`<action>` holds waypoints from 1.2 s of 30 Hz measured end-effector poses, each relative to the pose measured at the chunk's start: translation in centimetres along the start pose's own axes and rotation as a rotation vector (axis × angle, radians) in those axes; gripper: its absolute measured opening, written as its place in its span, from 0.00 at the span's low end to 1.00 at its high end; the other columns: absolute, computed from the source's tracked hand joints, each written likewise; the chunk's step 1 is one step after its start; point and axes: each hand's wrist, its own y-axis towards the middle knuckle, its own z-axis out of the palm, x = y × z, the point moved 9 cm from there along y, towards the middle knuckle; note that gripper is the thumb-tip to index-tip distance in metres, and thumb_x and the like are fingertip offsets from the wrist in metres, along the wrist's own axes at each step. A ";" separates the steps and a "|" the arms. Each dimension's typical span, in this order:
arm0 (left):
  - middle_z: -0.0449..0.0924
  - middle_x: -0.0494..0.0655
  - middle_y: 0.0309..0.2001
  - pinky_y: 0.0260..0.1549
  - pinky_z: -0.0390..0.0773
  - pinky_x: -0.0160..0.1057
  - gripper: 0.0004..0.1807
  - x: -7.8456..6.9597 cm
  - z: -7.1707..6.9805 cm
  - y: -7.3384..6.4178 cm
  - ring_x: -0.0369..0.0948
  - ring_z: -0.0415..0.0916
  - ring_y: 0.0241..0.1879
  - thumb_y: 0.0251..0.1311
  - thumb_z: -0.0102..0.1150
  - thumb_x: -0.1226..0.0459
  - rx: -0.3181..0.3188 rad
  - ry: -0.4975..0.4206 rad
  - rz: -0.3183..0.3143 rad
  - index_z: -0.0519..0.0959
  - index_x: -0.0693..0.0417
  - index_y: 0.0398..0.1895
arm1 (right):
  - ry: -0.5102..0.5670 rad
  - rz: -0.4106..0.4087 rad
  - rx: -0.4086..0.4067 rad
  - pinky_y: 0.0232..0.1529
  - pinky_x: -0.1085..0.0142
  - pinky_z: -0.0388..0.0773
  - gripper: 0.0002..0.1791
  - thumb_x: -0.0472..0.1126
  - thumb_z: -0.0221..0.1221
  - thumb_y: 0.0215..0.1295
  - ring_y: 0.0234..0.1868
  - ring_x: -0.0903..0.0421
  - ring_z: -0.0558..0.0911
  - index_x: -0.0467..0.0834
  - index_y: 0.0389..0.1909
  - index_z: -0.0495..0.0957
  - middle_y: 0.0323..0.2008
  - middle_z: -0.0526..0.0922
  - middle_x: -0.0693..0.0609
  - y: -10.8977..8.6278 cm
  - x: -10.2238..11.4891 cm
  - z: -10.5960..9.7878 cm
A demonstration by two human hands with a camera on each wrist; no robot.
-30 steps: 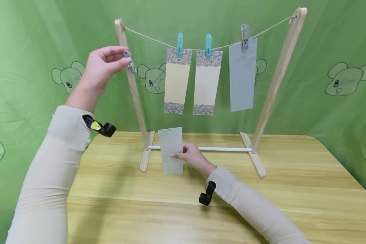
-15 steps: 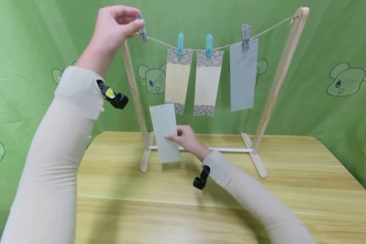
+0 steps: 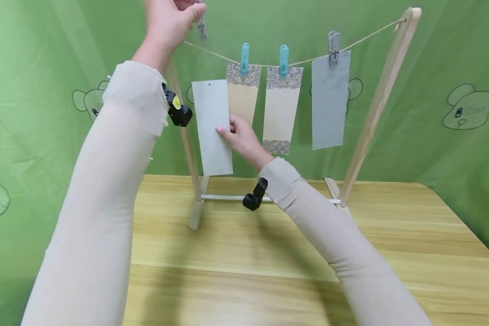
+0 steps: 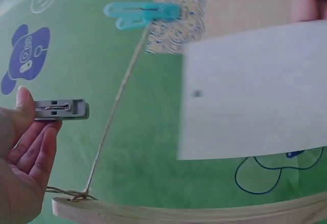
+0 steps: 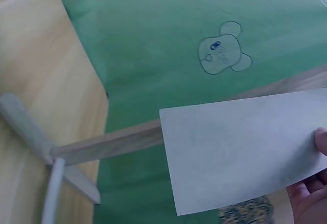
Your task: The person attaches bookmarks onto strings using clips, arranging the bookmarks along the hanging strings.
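My left hand (image 3: 168,20) is at the top left, above the string (image 3: 212,53), and pinches a grey clothespin (image 4: 61,109) between thumb and fingers. The clothespin is apart from the string. Below it, my right hand (image 3: 244,138) grips a pale grey card (image 3: 213,131) by its right edge, thumb in front. A small hole shows near the card's top edge. The card hangs in the air beneath the string and overlaps a beige patterned card (image 3: 244,97). That card and a cream patterned card (image 3: 282,111) hang from turquoise clothespins (image 3: 244,59).
A blue-grey card (image 3: 331,102) hangs at the right from another grey clothespin (image 3: 334,47). Wooden posts (image 3: 381,104) hold the string at both ends. A white rod (image 3: 224,197) joins their feet on the wooden table (image 3: 244,271). Green cloth with bear drawings (image 3: 468,108) hangs behind.
My left hand has risen and moved right with the grey clothespin, from beside the left post to above the string. My right hand has lifted the pale card from near the table toward the string.
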 end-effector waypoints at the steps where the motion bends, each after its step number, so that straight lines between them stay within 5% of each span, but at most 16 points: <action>1: 0.74 0.37 0.31 0.37 0.74 0.25 0.10 0.0 0.1 0.2 0.31 0.69 0.32 0.57 0.64 0.65 -0.008 0.012 0.007 0.79 0.54 0.43 | 0.006 -0.004 0.001 0.47 0.62 0.80 0.19 0.37 0.53 0.68 0.47 0.47 0.81 0.34 0.57 0.70 0.48 0.81 0.37 0.2 0.3 -0.1; 10: 0.74 0.36 0.34 0.44 0.74 0.25 0.11 0.2 0.6 0.4 0.31 0.71 0.36 0.57 0.63 0.66 -0.043 0.050 -0.032 0.78 0.54 0.43 | 0.014 0.006 -0.019 0.48 0.64 0.80 0.19 0.38 0.52 0.70 0.47 0.50 0.80 0.36 0.59 0.69 0.49 0.80 0.40 1.5 1.7 -0.5; 14: 0.73 0.35 0.32 0.44 0.73 0.25 0.03 0.5 0.3 0.4 0.30 0.70 0.35 0.59 0.62 0.65 -0.049 0.080 -0.056 0.78 0.50 0.34 | 0.019 0.003 -0.027 0.47 0.65 0.80 0.19 0.38 0.52 0.70 0.47 0.51 0.80 0.35 0.58 0.69 0.48 0.80 0.40 1.9 1.9 -0.7; 20: 0.72 0.33 0.27 0.41 0.72 0.28 0.08 1.1 0.1 0.6 0.29 0.68 0.32 0.60 0.61 0.63 -0.042 0.175 -0.049 0.76 0.45 0.24 | -0.004 -0.014 -0.040 0.47 0.65 0.80 0.18 0.37 0.52 0.69 0.47 0.50 0.80 0.34 0.58 0.69 0.48 0.80 0.39 2.4 2.3 -0.7; 31: 0.76 0.36 0.26 0.26 0.77 0.23 0.01 2.0 0.4 0.6 0.31 0.72 0.26 0.57 0.64 0.62 0.017 0.222 -0.121 0.82 0.48 0.31 | 0.083 0.003 -0.047 0.46 0.65 0.81 0.19 0.36 0.52 0.69 0.46 0.50 0.80 0.35 0.59 0.69 0.49 0.80 0.39 2.7 2.5 -0.5; 36: 0.77 0.37 0.25 0.28 0.78 0.24 0.09 2.4 0.5 0.5 0.32 0.74 0.23 0.57 0.64 0.61 0.033 0.231 -0.140 0.84 0.53 0.39 | 0.090 -0.002 -0.041 0.46 0.64 0.81 0.19 0.36 0.52 0.69 0.47 0.50 0.80 0.35 0.59 0.69 0.50 0.79 0.40 2.8 2.7 -0.4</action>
